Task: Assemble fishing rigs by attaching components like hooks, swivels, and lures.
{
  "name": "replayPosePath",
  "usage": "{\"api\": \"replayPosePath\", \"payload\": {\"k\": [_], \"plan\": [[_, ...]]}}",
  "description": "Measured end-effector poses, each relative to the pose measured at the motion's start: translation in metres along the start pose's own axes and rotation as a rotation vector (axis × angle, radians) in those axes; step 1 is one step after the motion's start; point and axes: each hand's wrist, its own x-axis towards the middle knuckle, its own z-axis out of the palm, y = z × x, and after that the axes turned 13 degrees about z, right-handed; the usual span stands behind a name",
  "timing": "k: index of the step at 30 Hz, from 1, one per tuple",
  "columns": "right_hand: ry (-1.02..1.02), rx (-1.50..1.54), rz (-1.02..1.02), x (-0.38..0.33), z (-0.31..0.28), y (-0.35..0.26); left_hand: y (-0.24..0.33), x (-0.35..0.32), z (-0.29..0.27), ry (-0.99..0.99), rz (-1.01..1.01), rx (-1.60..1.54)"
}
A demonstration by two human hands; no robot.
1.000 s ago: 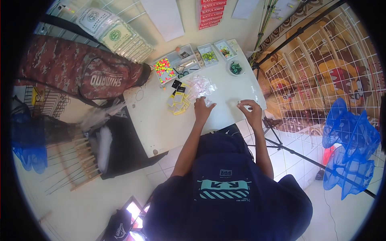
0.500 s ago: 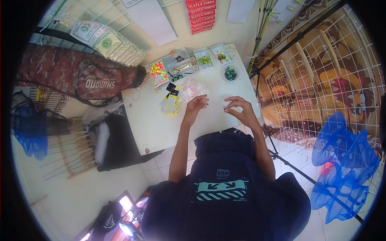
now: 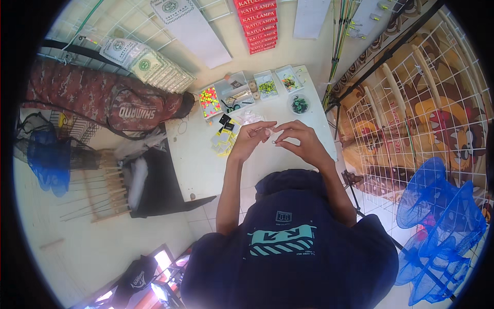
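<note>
Above the white table [image 3: 198, 172], my left hand [image 3: 251, 139] and my right hand [image 3: 302, 143] meet with their fingertips nearly touching. Thumb and fingers are pinched on each side. Between them a tiny dark loop [image 3: 274, 142] shows at the right fingertips, too small to name for sure. What the left fingers pinch is hidden. Beyond the left hand lie pale pink pieces [image 3: 249, 117], partly covered by it. Yellow and black packets [image 3: 224, 136] are spread to its left.
Along the table's back stand a tray of bright beads [image 3: 210, 102], a divided box [image 3: 236, 92], trays of small green pieces [image 3: 267, 87] and a round tub [image 3: 299, 104]. A camouflage bag [image 3: 128, 108] is at the left. Blue nets [image 3: 427, 216] hang at the right.
My two hands have come together from a gap apart, their fingertips now almost meeting. The whole view has shifted slightly, with the table and trays lower and further right.
</note>
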Motion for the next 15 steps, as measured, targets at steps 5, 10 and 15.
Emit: {"api": "replayPosePath", "payload": {"k": [5, 10, 15], "plan": [[0.037, 0.023, -0.017, 0.002, 0.006, 0.003, 0.007, 0.006, 0.011, 0.118, 0.010, -0.084], [0.068, 0.055, 0.013, 0.002, 0.015, 0.008, 0.007, 0.005, 0.017, 0.206, 0.024, -0.077], [-0.097, 0.410, 0.112, 0.000, 0.013, 0.018, 0.009, 0.001, 0.020, 0.209, 0.062, 0.046]]}}
